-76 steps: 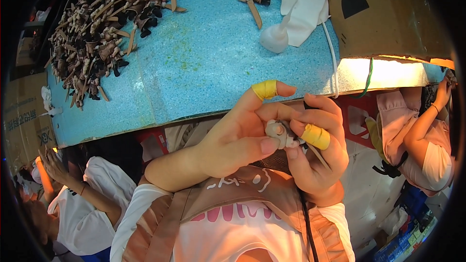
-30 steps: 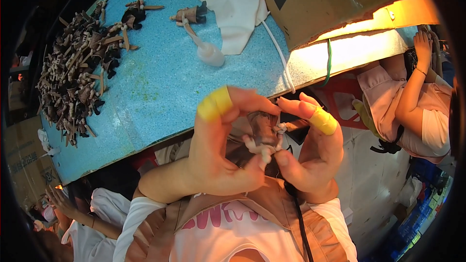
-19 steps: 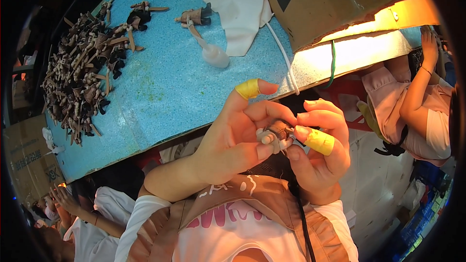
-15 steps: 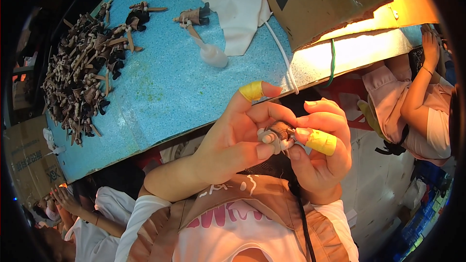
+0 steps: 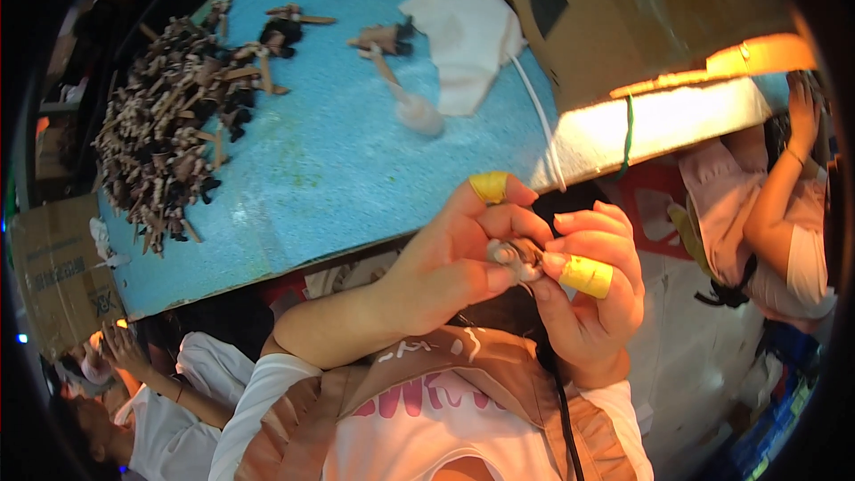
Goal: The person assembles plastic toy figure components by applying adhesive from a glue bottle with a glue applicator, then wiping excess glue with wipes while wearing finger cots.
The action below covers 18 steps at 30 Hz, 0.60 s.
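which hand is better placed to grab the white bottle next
Probably the left hand: it looks nearer the bottle. The right hand sits farther off. Both have fingers on the figure, though.

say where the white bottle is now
Head view, upper middle: the bottle lies on the blue table, lower left of the white cloth, below the lone figurine.

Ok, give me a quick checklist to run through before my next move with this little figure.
1. Little figure in grip: ok, pinched between the fingertips of the left hand and right hand.
2. Yellow finger wraps on: ok, one on each hand.
3. A hand free: not ok, both are on the little figure.
4. White bottle on the blue table: ok, and apart from both hands.
5. Little figure's parts all attached: cannot tell, fingers cover much of it.
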Each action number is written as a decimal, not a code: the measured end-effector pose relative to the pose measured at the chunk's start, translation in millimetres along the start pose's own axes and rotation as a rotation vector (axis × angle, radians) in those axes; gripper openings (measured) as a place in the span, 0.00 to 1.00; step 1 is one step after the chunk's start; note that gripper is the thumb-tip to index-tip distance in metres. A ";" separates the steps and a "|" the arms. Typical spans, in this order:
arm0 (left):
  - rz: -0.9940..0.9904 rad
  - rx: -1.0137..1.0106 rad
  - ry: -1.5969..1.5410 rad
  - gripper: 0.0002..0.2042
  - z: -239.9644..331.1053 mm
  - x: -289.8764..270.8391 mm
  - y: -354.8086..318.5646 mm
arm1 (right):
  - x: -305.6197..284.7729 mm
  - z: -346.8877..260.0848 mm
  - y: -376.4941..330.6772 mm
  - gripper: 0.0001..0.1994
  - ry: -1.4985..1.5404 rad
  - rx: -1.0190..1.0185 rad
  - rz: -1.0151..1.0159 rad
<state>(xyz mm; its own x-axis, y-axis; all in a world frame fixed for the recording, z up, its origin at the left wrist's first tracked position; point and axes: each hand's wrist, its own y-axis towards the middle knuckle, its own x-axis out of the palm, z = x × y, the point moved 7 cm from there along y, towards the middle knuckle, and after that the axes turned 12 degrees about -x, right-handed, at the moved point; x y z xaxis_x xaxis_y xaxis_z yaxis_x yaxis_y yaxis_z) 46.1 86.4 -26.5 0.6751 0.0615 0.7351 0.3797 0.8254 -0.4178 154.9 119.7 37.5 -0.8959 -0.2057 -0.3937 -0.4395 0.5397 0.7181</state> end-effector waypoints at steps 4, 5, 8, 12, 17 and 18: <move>-0.045 0.052 0.064 0.30 15.8 -9.6 -15.3 | 4.7 11.9 -7.7 0.16 0.369 0.182 0.120; -0.007 0.079 0.131 0.29 25.2 -16.1 -23.8 | 3.9 15.4 -13.6 0.18 0.461 0.157 0.215; 0.122 0.105 0.329 0.26 59.5 -37.7 -47.4 | 3.0 27.6 -16.7 0.15 0.415 0.245 0.146; 0.492 0.238 0.782 0.26 153.5 -81.0 -71.0 | 23.4 29.7 -16.3 0.11 0.451 0.218 0.006; 0.904 0.928 0.801 0.33 345.9 -106.0 -124.7 | 37.9 23.9 -6.1 0.09 0.421 0.163 -0.064; 0.970 0.981 0.793 0.36 363.3 -114.1 -133.9 | 40.1 21.8 -4.1 0.09 0.432 0.148 -0.064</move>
<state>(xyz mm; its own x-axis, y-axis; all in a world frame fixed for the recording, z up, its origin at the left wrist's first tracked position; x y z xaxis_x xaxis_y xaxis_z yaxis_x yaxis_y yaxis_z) -311.6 172.8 139.5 0.6707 0.7203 -0.1767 -0.6976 0.6936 0.1794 122.1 127.0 6.3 -0.8262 -0.5465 -0.1367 -0.5086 0.6192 0.5983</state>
